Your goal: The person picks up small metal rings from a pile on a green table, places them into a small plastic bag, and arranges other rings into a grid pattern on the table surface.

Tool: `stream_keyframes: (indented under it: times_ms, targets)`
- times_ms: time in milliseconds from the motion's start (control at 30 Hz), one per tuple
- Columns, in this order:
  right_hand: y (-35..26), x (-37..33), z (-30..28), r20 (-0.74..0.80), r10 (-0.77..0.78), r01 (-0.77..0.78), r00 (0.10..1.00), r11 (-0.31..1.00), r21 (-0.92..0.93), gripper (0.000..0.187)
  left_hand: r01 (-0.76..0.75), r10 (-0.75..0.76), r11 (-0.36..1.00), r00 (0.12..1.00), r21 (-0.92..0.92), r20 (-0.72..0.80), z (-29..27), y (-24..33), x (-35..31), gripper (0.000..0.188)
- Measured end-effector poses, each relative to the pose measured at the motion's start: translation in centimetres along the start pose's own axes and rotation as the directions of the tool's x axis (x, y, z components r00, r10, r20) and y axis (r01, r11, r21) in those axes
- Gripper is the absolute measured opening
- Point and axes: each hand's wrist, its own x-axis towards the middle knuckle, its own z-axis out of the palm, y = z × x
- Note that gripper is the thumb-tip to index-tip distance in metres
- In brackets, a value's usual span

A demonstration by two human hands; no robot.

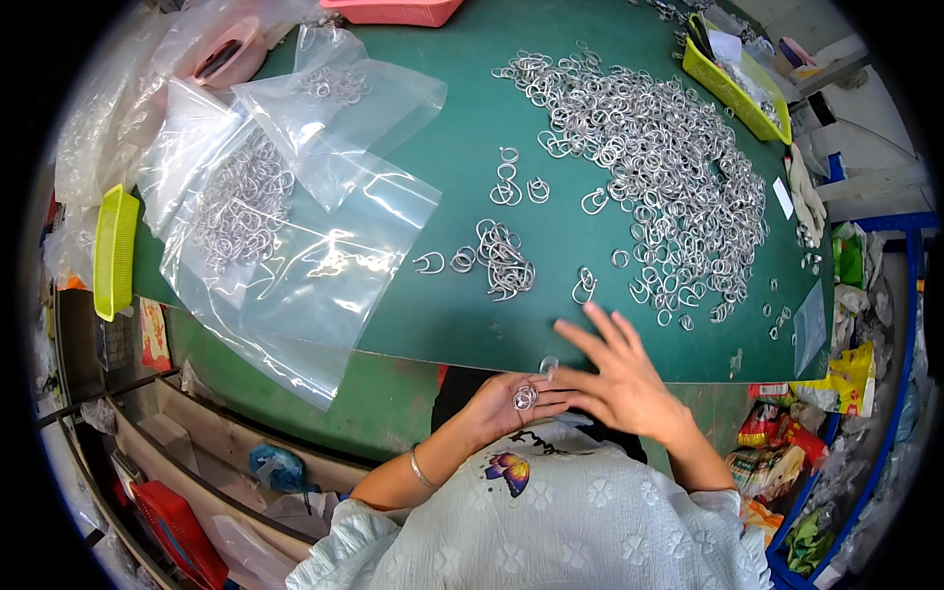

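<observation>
My left hand [501, 405] lies palm up at the table's near edge, holding a few silver metal rings [525, 397] in the palm. Its fingers reach under my right hand [624, 388], which is spread open, palm down. A blurred ring [548, 367] shows between the two hands; whether fingers touch it I cannot tell. Just beyond my right fingertips lies a small group of rings [585, 285]. Left of it sits a tangled cluster of open, U-shaped rings [505, 261], with a few loose ones [430, 263] beside it.
A large heap of silver rings [669, 167] covers the right of the green table [442, 324]. Clear plastic bags [324, 285] with rings inside lie left, one overhanging the edge. Yellow-green baskets [116, 254] stand at both sides; a pink tray [398, 10] is at the back.
</observation>
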Motion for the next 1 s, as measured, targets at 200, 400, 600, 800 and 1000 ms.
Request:
stream_keyframes:
  times_ms: [200,400,600,800,1000]
  targets:
    - [2.0,4.4,-0.3,-0.124,-0.102,0.11,0.987,0.992,0.063,0.049,-0.03,0.025,0.996,0.998,0.082,0.061,-1.7,-0.4,0.2,0.031]
    - [6.0,14.3,-0.6,-0.376,-0.023,-0.065,0.927,0.973,-0.221,0.053,-0.009,0.042,0.944,0.995,0.33,-0.093,-0.1,-0.3,-0.4,0.032]
    - [3.1,10.4,0.0,-0.112,-0.033,0.021,0.993,0.994,-0.108,0.06,-0.054,0.068,0.959,0.997,0.278,-0.041,-0.7,-0.3,-0.4,0.033]
    - [4.4,5.3,-1.2,-0.249,0.176,-0.27,0.952,0.868,-0.416,0.059,-0.1,0.107,0.986,0.993,0.137,-0.041,-0.6,-0.2,-0.1,0.027]
    - [2.4,5.8,0.0,-0.179,-0.063,0.033,0.982,0.986,-0.166,0.058,-0.09,0.096,0.981,0.995,0.174,-0.026,-0.1,-0.4,0.2,0.026]
